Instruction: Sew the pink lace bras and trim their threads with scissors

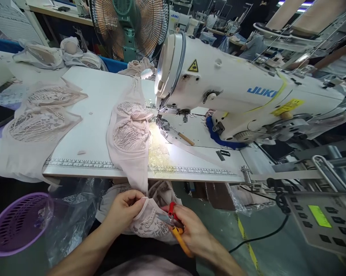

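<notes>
Below the table's front edge, my left hand (pixel 127 211) pinches the edge of a pale pink lace bra (pixel 150 224) over my lap. My right hand (pixel 192 230) is closed on a pair of scissors (pixel 177 232) with orange and red handles. The blades point left and lie against or just above the lace; I cannot tell whether they touch it. Another lace bra piece (pixel 129 130) lies on the table beside the sewing machine's needle area, its lower end hanging over the edge towards my left hand.
A white JUKI sewing machine (pixel 230 80) fills the right of the table (pixel 92 134). More lace pieces (pixel 40 126) lie at left. A fan (pixel 129 27) stands behind, a purple basket (pixel 17 226) at lower left, a control panel (pixel 322 218) at right. A wooden-handled tool (pixel 186 138) lies near the needle.
</notes>
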The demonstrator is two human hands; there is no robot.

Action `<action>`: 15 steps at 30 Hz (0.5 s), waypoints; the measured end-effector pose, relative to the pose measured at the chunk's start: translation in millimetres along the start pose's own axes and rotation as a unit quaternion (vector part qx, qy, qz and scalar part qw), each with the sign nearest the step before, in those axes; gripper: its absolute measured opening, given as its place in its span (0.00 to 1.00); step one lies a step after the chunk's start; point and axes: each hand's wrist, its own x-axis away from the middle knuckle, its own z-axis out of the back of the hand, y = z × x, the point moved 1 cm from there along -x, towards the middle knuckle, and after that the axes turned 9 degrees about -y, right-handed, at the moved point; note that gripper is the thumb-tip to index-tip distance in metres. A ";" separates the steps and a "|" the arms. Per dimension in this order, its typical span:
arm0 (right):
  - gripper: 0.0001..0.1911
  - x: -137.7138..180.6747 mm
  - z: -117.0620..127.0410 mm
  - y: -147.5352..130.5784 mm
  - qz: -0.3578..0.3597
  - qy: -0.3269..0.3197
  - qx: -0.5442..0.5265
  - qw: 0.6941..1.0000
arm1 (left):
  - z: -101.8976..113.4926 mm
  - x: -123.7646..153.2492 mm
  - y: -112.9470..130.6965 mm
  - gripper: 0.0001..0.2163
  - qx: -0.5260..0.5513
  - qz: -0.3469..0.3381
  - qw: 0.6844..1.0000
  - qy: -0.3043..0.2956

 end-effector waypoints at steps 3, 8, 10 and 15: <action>0.08 5.5 -5.0 1.3 0.026 0.015 0.055 0.998 | 0.8 2.6 -0.6 0.11 -0.006 -0.004 1.000 0.002; 0.11 15.2 -16.1 7.2 0.048 0.142 0.200 0.968 | 1.9 4.1 -3.9 0.11 0.001 -0.020 1.000 0.017; 0.12 17.8 -20.4 9.3 0.034 0.166 0.229 0.959 | 2.2 4.1 -7.1 0.12 0.004 -0.028 0.999 0.024; 0.15 19.7 -27.6 11.5 -0.004 0.174 0.230 0.958 | 2.8 6.5 -15.7 0.13 0.002 -0.049 0.999 0.024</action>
